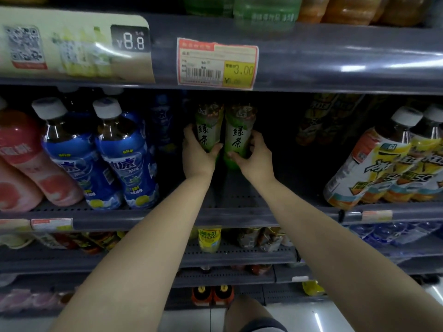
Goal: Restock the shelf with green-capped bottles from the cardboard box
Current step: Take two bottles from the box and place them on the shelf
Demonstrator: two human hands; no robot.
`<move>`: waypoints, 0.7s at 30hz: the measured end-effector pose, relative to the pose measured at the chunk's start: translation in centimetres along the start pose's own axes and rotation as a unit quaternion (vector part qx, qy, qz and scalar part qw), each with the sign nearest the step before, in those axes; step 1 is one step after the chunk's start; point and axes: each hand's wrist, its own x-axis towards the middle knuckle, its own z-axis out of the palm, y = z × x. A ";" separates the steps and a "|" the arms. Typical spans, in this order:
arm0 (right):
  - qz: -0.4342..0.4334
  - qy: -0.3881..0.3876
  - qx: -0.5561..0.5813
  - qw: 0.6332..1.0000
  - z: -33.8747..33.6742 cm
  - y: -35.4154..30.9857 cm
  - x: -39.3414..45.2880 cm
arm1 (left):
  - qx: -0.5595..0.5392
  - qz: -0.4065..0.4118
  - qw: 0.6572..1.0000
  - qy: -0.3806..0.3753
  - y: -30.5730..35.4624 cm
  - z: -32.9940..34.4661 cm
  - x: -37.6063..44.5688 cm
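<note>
Two green tea bottles with pale green labels stand side by side deep on the dark middle shelf (239,192). My left hand (197,155) grips the left bottle (208,127) low on its body. My right hand (255,156) grips the right bottle (239,133) the same way. The caps are lost in the shadow under the upper shelf edge. The cardboard box is out of view.
Blue-labelled bottles with white caps (124,154) and pink bottles (26,164) stand to the left. Yellow iced tea bottles (383,164) lean at the right. A 3.00 price tag (217,63) hangs on the shelf edge above. Lower shelves hold more drinks.
</note>
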 end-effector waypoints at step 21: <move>-0.014 -0.117 0.029 0.993 -1.9 -8.5 -10.1 | 0.042 0.084 0.996 -0.007 1.1 -12.8 -9.6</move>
